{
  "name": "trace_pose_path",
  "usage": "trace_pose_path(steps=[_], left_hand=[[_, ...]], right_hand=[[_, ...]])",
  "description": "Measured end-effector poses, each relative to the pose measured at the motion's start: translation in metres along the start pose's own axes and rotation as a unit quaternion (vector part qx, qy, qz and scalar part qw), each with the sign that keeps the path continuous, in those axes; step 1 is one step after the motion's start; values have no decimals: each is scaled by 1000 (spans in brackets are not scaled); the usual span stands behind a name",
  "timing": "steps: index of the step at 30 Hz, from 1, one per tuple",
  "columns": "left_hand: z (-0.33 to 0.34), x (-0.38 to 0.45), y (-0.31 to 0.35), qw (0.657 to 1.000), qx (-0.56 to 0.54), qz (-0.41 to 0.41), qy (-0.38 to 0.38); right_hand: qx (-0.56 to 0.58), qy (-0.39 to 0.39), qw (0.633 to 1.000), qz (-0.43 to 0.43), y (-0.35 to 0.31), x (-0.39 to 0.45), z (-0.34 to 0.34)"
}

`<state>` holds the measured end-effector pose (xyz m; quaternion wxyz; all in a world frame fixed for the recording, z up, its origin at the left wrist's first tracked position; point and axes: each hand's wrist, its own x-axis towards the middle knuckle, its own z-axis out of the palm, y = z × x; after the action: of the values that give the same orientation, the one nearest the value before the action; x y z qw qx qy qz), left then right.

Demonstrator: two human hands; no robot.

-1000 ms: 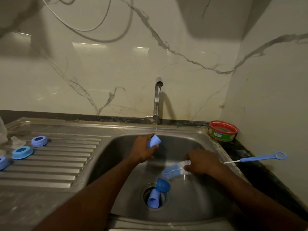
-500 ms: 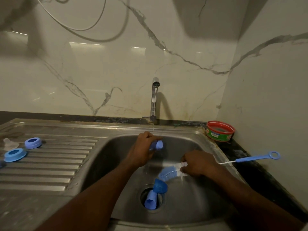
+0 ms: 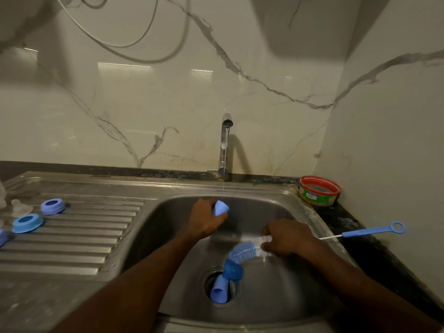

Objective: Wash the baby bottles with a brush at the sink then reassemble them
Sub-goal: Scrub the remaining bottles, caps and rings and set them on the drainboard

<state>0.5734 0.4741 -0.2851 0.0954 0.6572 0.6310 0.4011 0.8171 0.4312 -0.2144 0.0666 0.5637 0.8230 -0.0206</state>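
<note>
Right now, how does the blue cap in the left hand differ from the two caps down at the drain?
The cap in the left hand is held up under the tap's thin stream; the drain caps lie loose in the basin over the drain hole. The held cap is gripped by the left hand; the drain caps are untouched, leaning on each other. All are blue plastic and cup-shaped.

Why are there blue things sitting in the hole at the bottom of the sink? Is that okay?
That looks odd. Two blue caps lie on the drain of the sink, partly covering it while the tap runs. Water might drain slowly. Nothing looks broken or spilled.
</note>
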Motion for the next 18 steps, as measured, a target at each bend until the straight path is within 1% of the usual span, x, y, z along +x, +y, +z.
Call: trace_pose_path(steps=[2, 5, 7, 10, 11, 14, 15, 18], left_hand=[[2, -1, 1, 1000, -10, 1, 9], [3, -4, -2, 1000, -14, -20, 5], [1, -5, 0, 1000, -16, -14, 10], [-7, -2, 10, 994, -66, -10, 86], [-7, -2, 10, 994, -72, -16, 85], [-3, -11, 8, 1000, 3, -22, -17], [-3, -12, 8, 999, 9, -25, -19], [-5, -7, 10, 997, -55, -41, 41]], right_hand=[[4, 2, 1000, 2, 0, -1, -1], [8, 4, 1000, 2, -1, -1, 0], [8, 5, 1000, -1, -1, -2, 0], [8, 9, 1000, -7, -1, -2, 1], [9, 8, 1000, -6, -1, -1, 1], [14, 5, 1000, -2, -1, -1, 2], [14, 5, 1000, -2, -1, -2, 1], [17, 5, 1000, -3, -2, -2, -1]])
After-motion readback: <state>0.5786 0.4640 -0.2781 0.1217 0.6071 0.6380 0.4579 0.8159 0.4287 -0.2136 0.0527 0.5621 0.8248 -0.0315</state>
